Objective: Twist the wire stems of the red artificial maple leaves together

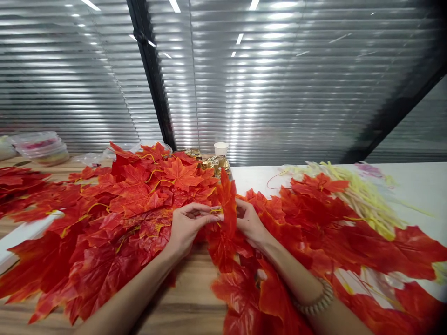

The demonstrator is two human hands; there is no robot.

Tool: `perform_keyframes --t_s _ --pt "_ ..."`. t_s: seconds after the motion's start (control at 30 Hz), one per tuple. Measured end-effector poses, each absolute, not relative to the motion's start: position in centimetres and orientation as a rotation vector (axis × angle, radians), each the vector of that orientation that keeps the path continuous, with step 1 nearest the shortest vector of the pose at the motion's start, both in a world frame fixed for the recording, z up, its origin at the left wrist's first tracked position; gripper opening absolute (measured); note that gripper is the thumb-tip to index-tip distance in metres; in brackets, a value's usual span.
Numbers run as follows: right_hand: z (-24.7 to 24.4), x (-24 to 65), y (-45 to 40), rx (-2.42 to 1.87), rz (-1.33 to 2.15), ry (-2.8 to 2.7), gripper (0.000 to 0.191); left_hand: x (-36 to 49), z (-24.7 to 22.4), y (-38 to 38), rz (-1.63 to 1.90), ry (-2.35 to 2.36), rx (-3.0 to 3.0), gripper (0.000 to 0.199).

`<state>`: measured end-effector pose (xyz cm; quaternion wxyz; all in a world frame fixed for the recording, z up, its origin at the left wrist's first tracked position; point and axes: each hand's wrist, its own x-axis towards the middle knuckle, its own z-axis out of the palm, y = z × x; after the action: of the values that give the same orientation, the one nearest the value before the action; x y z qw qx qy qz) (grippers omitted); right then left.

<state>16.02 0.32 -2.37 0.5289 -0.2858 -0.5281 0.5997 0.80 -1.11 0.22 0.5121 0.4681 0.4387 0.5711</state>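
**Holding one red artificial maple leaf at its stem, both hands engaged**

Item in hand: red maple leaf (226, 204), fabric or plastic by the look of it, standing upright between the two hands above the near edge of the worktop (188, 302). A yellow stem (216, 211) shows at its left side.

Left hand (186, 225): fingers pinched on the yellow stem, thumb and forefinger closed around it.

Right hand (249, 221): fingers curled against the right side of the same leaf, partly hidden behind it; they appear to grip it. A beaded bracelet (319, 302) sits on that wrist.

Surroundings: large heap of red leaves (115, 214) to the left, with yellow stems threaded through it; a second spread of red leaves (335, 223) to the right and under the forearms; a bundle of pale yellow stems (363, 195) at far right; a small white cup (220, 148) and gold-wrapped pieces (214, 163) at the back; clear lidded tubs (44, 146) far left.

Handling note: judged from the grip, steadying the blade with the right hand while working only the stem with the left should keep the thin leaf from creasing or tearing.
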Motion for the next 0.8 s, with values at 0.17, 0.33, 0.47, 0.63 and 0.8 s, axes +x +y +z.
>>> perform_keyframes --t_s 0.17,0.33,0.47,0.63,0.8 --pt "-1.9 15.7 0.0 -0.69 1.466 -1.269 0.024 1.0 0.6 -1.8 1.427 1.022 1.272 0.01" --pt "-2.0 15.4 -0.3 -0.714 1.44 -1.237 0.027 1.2 0.4 -2.1 1.519 1.061 1.321 0.011" --pt "-2.2 15.2 -0.5 -0.694 1.471 -1.202 0.033 1.4 -0.3 -2.1 1.553 1.087 1.297 0.012" --pt "-2.3 15.0 -0.5 -0.708 1.466 -1.176 0.034 1.6 -0.9 -2.1 1.55 1.056 1.239 0.01" --pt "-3.0 15.2 -0.3 -0.739 1.407 -1.212 0.032 1.7 -1.3 -1.7 1.525 1.075 1.221 0.009"
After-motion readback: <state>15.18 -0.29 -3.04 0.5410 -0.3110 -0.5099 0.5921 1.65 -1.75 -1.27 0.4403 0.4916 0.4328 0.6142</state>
